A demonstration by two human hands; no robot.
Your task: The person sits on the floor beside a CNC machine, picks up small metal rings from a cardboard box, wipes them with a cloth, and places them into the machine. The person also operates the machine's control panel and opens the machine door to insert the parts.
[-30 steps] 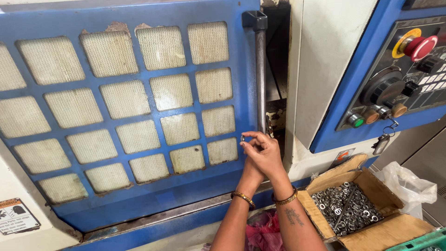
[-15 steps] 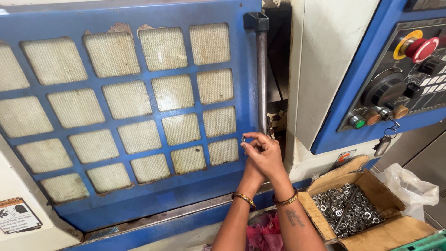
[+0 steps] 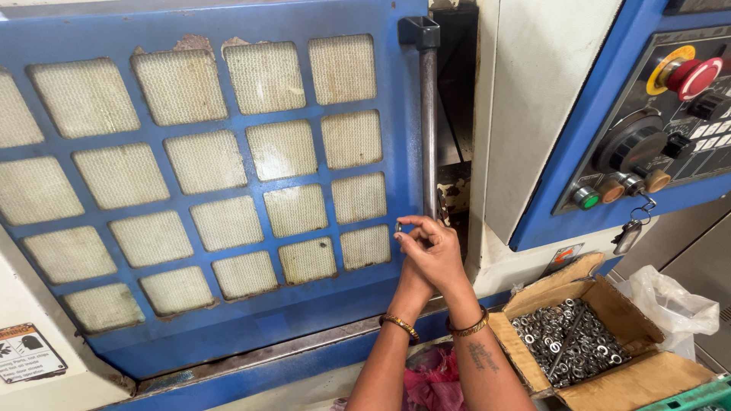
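Observation:
My right hand (image 3: 440,257) is raised in front of the lower right corner of the blue machine door (image 3: 228,320). Its fingertips pinch a small metal ring (image 3: 397,227). My left hand (image 3: 412,283) sits just behind and under the right one and is mostly hidden, so I cannot make out what its fingers hold. Each wrist wears a thin bangle. The hands are close to the door's vertical steel handle bar (image 3: 429,129).
An open cardboard box (image 3: 533,301) with several small metal rings stands at the lower right, next to a white plastic bag (image 3: 674,301). A control panel (image 3: 670,144) with a red stop button, knobs and a hanging key is at the upper right. Pink cloth (image 3: 430,380) lies below my arms.
My hands stay together at the same spot by the door's corner. The fingers have shifted slightly around the ring.

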